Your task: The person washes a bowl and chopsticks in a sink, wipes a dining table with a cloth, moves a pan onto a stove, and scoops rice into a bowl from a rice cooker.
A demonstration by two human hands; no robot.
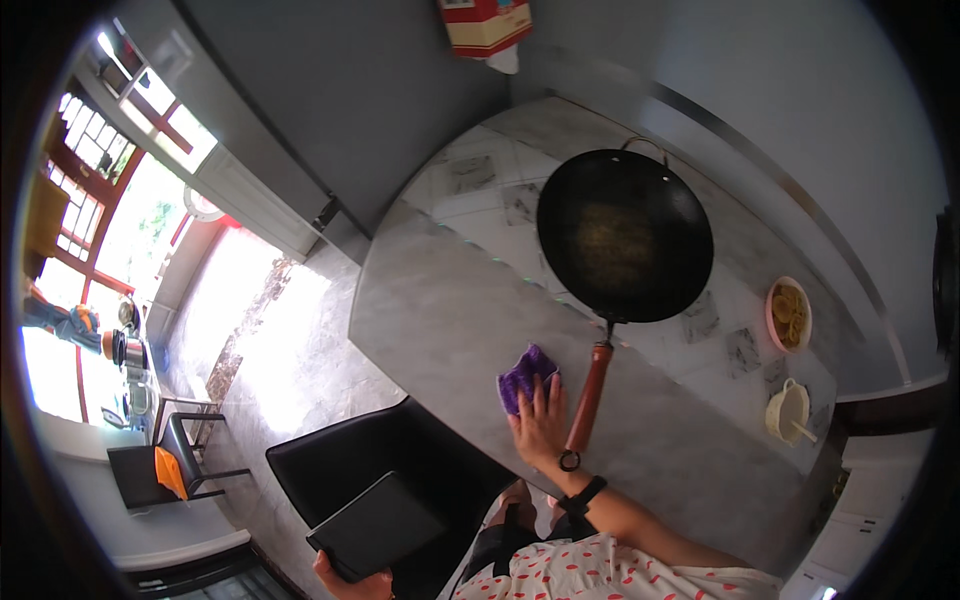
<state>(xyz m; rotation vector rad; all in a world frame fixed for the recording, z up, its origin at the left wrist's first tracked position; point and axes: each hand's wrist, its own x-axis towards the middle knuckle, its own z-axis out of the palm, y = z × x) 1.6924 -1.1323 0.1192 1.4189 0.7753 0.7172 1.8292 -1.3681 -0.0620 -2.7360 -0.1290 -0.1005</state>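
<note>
My right hand [538, 431] lies on a purple cloth [527, 377], its fingers spread over the cloth on the grey marbled table [435, 300]. Just right of that hand is the reddish-brown handle of a black wok [626, 232], which rests on the table. At the lower left, my left hand [351, 579] grips the near edge of a flat black tablet-like object [379, 525]. That object is held over a black chair [337, 457], and only part of the hand shows.
A pink-rimmed bowl of yellowish food [789, 315] and a cream handled cup [787, 414] stand at the table's right. A red and cream box [487, 26] is at the far wall. Another black chair [180, 454] with an orange item, and a counter with pots [135, 360], are leftward.
</note>
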